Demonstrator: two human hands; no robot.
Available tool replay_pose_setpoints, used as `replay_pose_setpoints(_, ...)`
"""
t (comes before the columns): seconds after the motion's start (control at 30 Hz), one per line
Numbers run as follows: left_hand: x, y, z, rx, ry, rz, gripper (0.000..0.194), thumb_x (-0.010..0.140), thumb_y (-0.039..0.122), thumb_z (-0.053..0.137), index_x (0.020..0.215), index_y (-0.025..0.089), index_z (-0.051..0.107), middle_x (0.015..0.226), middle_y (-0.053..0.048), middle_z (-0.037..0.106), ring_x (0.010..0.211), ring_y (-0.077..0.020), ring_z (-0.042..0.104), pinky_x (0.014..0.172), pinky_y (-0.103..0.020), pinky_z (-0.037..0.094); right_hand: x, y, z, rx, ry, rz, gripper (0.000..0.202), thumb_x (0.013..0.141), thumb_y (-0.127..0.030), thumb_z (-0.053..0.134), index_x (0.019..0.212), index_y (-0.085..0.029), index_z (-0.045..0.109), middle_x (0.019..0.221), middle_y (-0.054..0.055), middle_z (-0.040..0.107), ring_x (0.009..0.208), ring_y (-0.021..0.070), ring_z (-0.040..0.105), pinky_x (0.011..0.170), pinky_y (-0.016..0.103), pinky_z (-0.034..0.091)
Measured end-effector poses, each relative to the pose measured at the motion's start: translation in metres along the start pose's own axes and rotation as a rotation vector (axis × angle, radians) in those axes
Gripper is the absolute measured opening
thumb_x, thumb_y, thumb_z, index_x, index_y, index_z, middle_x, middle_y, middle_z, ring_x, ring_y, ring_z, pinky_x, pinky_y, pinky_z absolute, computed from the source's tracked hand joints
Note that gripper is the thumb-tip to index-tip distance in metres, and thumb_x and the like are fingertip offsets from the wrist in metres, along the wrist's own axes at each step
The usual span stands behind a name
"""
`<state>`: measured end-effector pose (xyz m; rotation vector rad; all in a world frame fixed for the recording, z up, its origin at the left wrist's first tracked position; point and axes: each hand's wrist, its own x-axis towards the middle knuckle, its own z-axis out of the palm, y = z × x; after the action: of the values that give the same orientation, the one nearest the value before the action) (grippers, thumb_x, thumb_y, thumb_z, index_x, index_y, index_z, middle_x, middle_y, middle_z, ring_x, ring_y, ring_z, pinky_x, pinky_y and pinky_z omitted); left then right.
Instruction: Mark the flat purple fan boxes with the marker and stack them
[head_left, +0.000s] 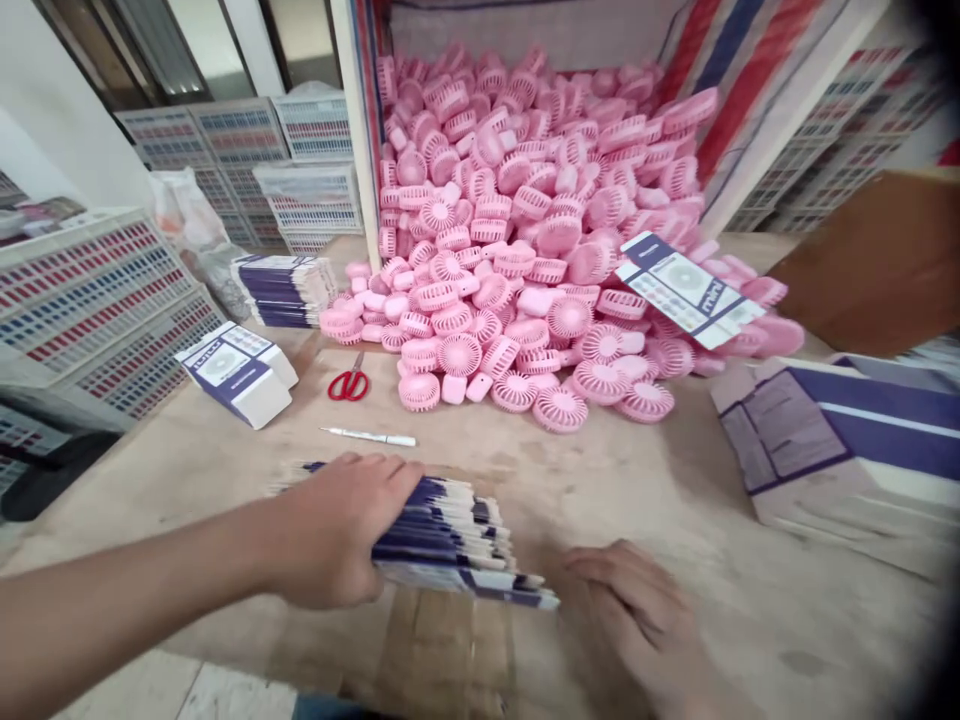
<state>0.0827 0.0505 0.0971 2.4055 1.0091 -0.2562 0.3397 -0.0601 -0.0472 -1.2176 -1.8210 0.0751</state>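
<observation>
My left hand (337, 525) is wrapped over the top of a stack of flattened purple-and-white cartons (450, 535), which stands on edge on the table in front of me. To the right of that stack, apart from it, is my right hand (637, 610), fingers drawn together and curled, with nothing visible in them. Just beyond the stack lies a white pen (367, 436). Red-handled scissors (349, 384) rest a little farther back. A folded-up purple-and-white box (236, 372) lies at the left.
A large heap of pink mini fans (517, 260) spills from a striped-lined bin at the back. One flat carton (690, 288) lies on the heap. More flat cartons (281, 290) are stacked at back left. Bundled cartons (847, 440) lie at right, plastic crates (105, 310) at left.
</observation>
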Motion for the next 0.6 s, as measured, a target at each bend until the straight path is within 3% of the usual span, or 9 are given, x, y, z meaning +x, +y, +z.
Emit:
replay_pose_setpoints(0.13,0.012,-0.006,0.025,0.092,0.087,-0.009,0.083,0.060,0.035,0.063,0.135,0.014,0.035,0.128,-0.017,0.048,0.115,-0.0359,0.043,0.100,-0.049,0.025,-0.003,0.002,0.024,0.049,-0.020,-0.035,0.022,0.076,-0.004,0.039,0.073,-0.018,0.056,0.063,0.000,0.063,0.052,0.0111,0.055,0.049,0.026,0.040)
replay_pose_setpoints(0.23,0.020,-0.012,0.028,0.150,0.149,-0.074,0.099,0.051,0.052,0.067,0.134,0.010,0.034,0.131,-0.021,0.044,0.118,-0.0390,0.039,0.102,-0.052,0.018,-0.003,0.003,0.033,0.035,-0.042,-0.030,0.023,0.076,-0.005,0.037,0.067,-0.018,0.053,0.056,0.000,0.057,0.046,0.0104,0.049,0.046,0.026,0.035)
replay_pose_setpoints(0.37,0.028,-0.012,0.032,0.209,0.160,-0.044,0.106,0.047,0.059,0.067,0.134,0.011,0.032,0.137,-0.022,0.037,0.125,-0.0405,0.029,0.104,-0.054,0.009,-0.008,0.004,0.038,0.011,-0.076,-0.030,0.024,0.076,-0.005,0.035,0.065,-0.018,0.052,0.053,-0.001,0.053,0.047,0.0101,0.048,0.047,0.025,0.035)
replay_pose_setpoints(0.5,0.029,-0.003,0.032,0.259,0.145,0.035,0.068,0.054,0.038,0.067,0.113,0.009,0.049,0.113,-0.019,0.054,0.105,-0.0349,0.048,0.094,-0.048,0.031,-0.007,0.001,0.033,-0.049,-0.111,-0.079,0.027,0.076,-0.005,0.035,0.055,-0.019,0.045,0.046,-0.001,0.046,0.043,0.0104,0.041,0.045,0.027,0.029)
replay_pose_setpoints(0.6,0.018,0.002,0.027,0.165,0.173,0.093,0.046,0.056,0.027,0.066,0.097,0.012,0.054,0.096,-0.013,0.058,0.089,-0.0299,0.054,0.083,-0.044,0.039,0.018,0.002,-0.002,-0.112,-0.175,-0.194,0.025,0.078,-0.008,0.038,0.063,-0.019,0.054,0.055,0.001,0.058,0.046,0.0105,0.046,0.047,0.029,0.031)
